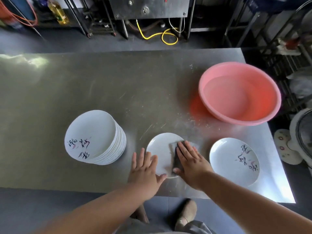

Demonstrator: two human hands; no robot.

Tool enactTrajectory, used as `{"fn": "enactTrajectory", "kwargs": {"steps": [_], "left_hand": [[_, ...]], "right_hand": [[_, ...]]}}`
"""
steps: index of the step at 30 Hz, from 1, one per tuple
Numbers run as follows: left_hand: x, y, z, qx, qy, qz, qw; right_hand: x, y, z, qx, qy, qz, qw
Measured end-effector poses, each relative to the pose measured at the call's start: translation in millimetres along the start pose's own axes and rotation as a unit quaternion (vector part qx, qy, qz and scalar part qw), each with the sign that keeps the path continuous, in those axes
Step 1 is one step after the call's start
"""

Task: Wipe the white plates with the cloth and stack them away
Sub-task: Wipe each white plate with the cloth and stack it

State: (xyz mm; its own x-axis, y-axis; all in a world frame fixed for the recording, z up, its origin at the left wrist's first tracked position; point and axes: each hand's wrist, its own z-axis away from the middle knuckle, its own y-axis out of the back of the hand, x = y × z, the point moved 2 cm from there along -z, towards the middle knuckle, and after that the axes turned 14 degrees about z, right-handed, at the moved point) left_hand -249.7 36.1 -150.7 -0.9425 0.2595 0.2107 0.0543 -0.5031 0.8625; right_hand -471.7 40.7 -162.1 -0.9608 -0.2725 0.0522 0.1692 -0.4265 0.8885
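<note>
Right hand [190,161] presses cloth [176,157] onto plate [160,149].

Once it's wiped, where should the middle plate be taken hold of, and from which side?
Probably by its near-left rim, coming from the left: the middle plate lies flat on the table, the left hand rests on that edge, and the right hand presses the cloth over its right half, blocking that side.
</note>
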Motion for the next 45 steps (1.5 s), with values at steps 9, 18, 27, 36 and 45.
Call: {"fn": "enactTrajectory", "kwargs": {"steps": [9,18,27,36,45], "left_hand": [[-21,16,-18,0.056,-0.127,-0.004,0.990],[-7,0,-14,0.179,-0.105,0.081,0.975],[4,-5,-21,0.205,-0.094,0.063,0.972],[-18,34,-31,0.136,0.152,0.311,0.928],[7,77,-31,-0.079,0.327,0.629,0.701]], "right_hand": [[-32,-21,24,0.006,-0.006,-0.026,1.000],[9,-8,-3,0.021,-0.019,-0.021,0.999],[-39,-22,43,0.229,0.007,-0.145,0.963],[44,35,22,-0.037,-0.260,-0.342,0.902],[34,52,7,-0.100,-0.165,-0.210,0.959]]}}
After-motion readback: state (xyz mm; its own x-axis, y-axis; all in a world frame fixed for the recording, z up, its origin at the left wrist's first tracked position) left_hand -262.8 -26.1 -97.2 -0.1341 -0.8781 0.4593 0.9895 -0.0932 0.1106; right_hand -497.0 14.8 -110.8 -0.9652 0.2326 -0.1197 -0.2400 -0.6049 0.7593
